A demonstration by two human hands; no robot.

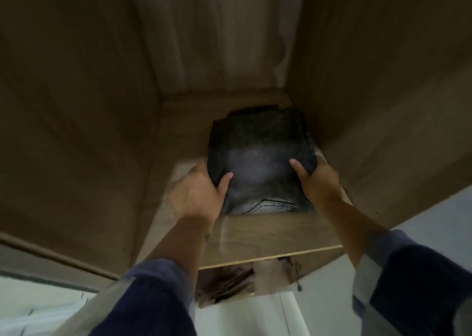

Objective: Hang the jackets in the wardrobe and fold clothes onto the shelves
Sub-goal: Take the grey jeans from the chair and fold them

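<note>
Now folded jeans (260, 156) lie on the shelf (268, 236) — between both hands' grip.

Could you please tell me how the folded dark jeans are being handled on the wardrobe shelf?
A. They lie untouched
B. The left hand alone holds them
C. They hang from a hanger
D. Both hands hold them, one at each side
D: the left hand and right hand grip opposite sides of the folded jeans on the shelf.

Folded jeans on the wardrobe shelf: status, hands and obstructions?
Left hand and right hand grip the folded dark jeans by their sides. Jeans flat on wooden shelf, toward right wall. Nothing blocking.
</note>
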